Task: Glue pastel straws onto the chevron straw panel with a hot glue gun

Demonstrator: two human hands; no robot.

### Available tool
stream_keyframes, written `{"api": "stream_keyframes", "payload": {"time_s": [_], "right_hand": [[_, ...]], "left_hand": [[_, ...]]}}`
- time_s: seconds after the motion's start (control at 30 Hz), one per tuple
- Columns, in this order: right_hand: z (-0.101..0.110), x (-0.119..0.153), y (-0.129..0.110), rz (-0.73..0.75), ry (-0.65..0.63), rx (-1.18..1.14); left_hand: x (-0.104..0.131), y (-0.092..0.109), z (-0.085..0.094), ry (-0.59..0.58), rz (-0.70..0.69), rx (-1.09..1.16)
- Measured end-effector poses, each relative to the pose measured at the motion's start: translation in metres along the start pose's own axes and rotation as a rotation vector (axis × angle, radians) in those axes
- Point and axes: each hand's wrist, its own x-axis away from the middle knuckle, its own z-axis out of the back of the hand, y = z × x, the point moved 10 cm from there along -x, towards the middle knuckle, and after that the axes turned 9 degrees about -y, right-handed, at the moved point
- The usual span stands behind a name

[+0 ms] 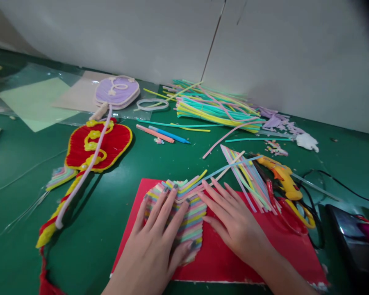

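Observation:
A piece made of pastel pipe-cleaner strips (193, 223), laid side by side in bent rows, lies on a red board (221, 266). Spread over its left part, my left hand (155, 233) presses flat with fingers apart. My right hand (233, 219) lies at the piece's right edge, fingers stretched out, with its fingertips by the loose strip ends. A long blue pipe cleaner (230, 165) sticks out from the top rows to the upper right. Part of the striped piece is hidden under my left hand.
Cut pastel strips (249, 180) lie at the board's upper right, beside a yellow glue gun (283, 176) and red-handled tool (295, 217). A pipe-cleaner bundle (215, 108) is behind. Left are a red fan (110, 143) and a purple fan (117, 90). Two markers (169, 134) lie between.

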Motion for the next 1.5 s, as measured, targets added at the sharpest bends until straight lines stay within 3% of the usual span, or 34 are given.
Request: {"api": "stream_keyframes", "payload": {"time_s": [0.3, 0.57, 1.5], "right_hand": [[-0.007, 0.001, 0.003, -0.02, -0.064, -0.059], [-0.007, 0.0, 0.002, -0.016, -0.062, -0.073], [-0.006, 0.0, -0.001, -0.032, -0.047, -0.095]], "left_hand": [[0.006, -0.008, 0.01, 0.053, 0.013, 0.048], [0.009, -0.006, 0.001, 0.005, -0.007, 0.039], [0.008, -0.006, -0.001, 0.012, 0.002, 0.092]]}}
